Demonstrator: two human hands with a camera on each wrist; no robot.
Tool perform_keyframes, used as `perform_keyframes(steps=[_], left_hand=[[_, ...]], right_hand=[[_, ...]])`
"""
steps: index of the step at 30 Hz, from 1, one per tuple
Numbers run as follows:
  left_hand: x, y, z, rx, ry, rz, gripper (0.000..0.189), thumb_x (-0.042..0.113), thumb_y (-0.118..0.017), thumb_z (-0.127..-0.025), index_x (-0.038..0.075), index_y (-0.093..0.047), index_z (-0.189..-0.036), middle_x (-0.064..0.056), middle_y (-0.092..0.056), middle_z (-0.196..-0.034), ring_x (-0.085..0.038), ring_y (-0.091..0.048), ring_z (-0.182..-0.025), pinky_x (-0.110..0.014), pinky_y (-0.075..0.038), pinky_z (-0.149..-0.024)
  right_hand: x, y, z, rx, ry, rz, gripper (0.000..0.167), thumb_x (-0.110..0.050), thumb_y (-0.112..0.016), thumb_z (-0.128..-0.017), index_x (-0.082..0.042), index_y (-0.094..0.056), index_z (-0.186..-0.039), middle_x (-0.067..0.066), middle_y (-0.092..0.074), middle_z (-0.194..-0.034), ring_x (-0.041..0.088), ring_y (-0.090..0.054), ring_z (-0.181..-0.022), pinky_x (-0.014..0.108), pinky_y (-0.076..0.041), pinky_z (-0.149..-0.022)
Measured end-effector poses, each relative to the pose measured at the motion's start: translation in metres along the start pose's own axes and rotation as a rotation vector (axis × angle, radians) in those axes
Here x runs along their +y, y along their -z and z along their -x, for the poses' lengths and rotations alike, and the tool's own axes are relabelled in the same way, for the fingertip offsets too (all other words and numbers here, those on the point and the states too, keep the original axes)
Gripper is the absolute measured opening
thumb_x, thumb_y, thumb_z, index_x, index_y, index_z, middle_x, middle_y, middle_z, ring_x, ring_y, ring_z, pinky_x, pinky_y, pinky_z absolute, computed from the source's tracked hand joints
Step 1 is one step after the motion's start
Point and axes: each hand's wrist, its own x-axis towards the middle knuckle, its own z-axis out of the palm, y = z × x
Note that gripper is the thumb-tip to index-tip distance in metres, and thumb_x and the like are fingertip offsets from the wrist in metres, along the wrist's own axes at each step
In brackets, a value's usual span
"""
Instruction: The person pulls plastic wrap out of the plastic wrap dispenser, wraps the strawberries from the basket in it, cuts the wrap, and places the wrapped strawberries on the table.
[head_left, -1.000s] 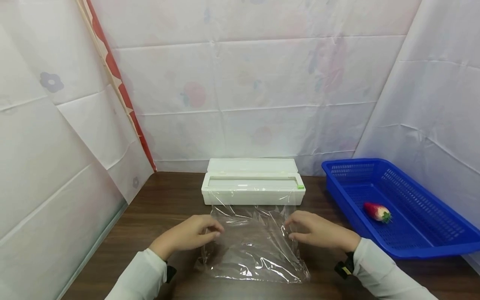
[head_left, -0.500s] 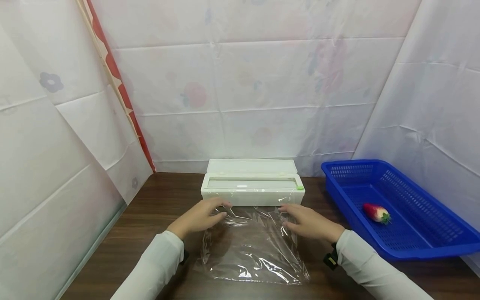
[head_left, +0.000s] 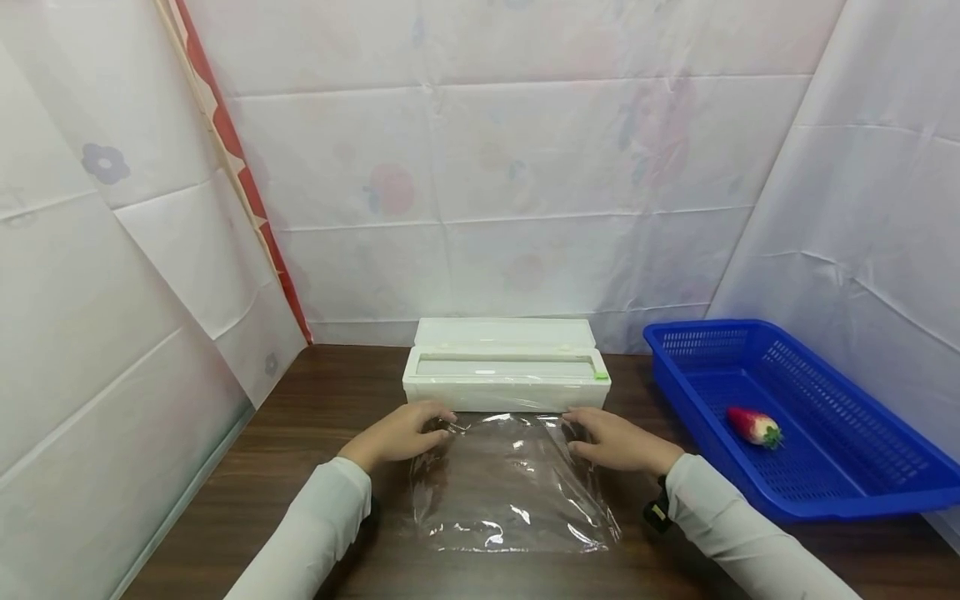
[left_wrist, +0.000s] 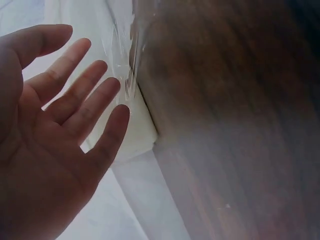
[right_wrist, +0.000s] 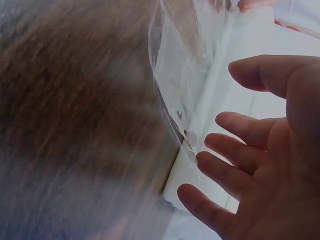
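Note:
A sheet of clear plastic wrap [head_left: 510, 492] stretches toward me over the dark wooden table from a white wrap dispenser box [head_left: 506, 393]. The box's lid [head_left: 504, 332] stands raised at the back. At the sheet's left edge, close to the box, is my left hand [head_left: 399, 433], its fingers spread with a gap to the thumb in the left wrist view. My right hand [head_left: 618, 442] mirrors it at the right edge, fingers likewise apart in the right wrist view. Whether the fingertips touch the wrap is hard to tell. Neither hand pinches anything that I can see.
On the right sits a blue plastic basket [head_left: 847, 504] holding a red and pale fruit-like item with a green tip [head_left: 753, 427]. A green slider [head_left: 601, 375] is on the box's right end. White patterned sheets [head_left: 525, 167] enclose the table.
Both hands have moved forward along the wrap's sides toward the box. The wrap's near edge has shifted slightly away from me and its creases look different. Box and basket stay put.

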Motion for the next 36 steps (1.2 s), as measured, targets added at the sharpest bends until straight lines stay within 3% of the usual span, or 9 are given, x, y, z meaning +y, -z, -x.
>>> perform_keyframes(steps=[6,11,19,27,36], left_hand=[[-0.004,-0.001,0.002,-0.036,0.076,0.043,0.032,0.015,-0.059,-0.100,-0.004,-0.063,-0.125,-0.018,-0.060,-0.128,-0.038,-0.053,-0.124,-0.054,-0.042,-0.103],[-0.007,0.000,0.003,-0.030,0.094,0.056,0.032,0.019,-0.058,-0.101,0.000,-0.064,-0.126,-0.015,-0.061,-0.128,-0.035,-0.055,-0.123,-0.053,-0.043,-0.102],[-0.004,0.007,0.008,0.044,0.112,0.137,0.029,0.022,-0.057,-0.103,0.007,-0.066,-0.127,-0.005,-0.064,-0.128,-0.028,-0.057,-0.122,-0.051,-0.046,-0.101],[0.002,0.016,0.013,0.143,0.126,0.177,0.027,0.018,-0.059,-0.103,0.010,-0.067,-0.127,-0.004,-0.063,-0.130,-0.029,-0.055,-0.126,-0.051,-0.048,-0.099],[0.001,0.019,0.022,0.240,0.128,0.131,0.029,0.012,-0.062,-0.100,0.011,-0.066,-0.129,-0.003,-0.062,-0.132,-0.027,-0.055,-0.125,-0.054,-0.046,-0.099]], right_hand=[[0.006,-0.002,-0.003,0.008,-0.002,-0.010,0.052,-0.020,-0.062,-0.099,0.011,-0.050,-0.139,0.026,-0.052,-0.139,0.043,-0.046,-0.132,0.057,-0.037,-0.107],[0.010,-0.005,-0.005,0.030,0.007,-0.018,0.048,-0.020,-0.062,-0.100,0.009,-0.052,-0.137,0.024,-0.057,-0.135,0.040,-0.050,-0.128,0.055,-0.040,-0.105],[0.011,0.000,-0.006,0.143,0.021,-0.070,0.035,-0.017,-0.061,-0.100,0.003,-0.062,-0.129,0.015,-0.066,-0.125,0.034,-0.059,-0.119,0.052,-0.047,-0.099],[0.006,0.009,-0.002,0.117,0.005,-0.096,0.035,-0.016,-0.060,-0.101,0.004,-0.061,-0.130,0.015,-0.066,-0.125,0.032,-0.061,-0.116,0.050,-0.051,-0.094],[0.000,0.024,0.005,0.163,-0.005,-0.036,0.032,-0.015,-0.061,-0.101,0.000,-0.063,-0.129,0.011,-0.066,-0.125,0.029,-0.061,-0.117,0.049,-0.050,-0.096]])
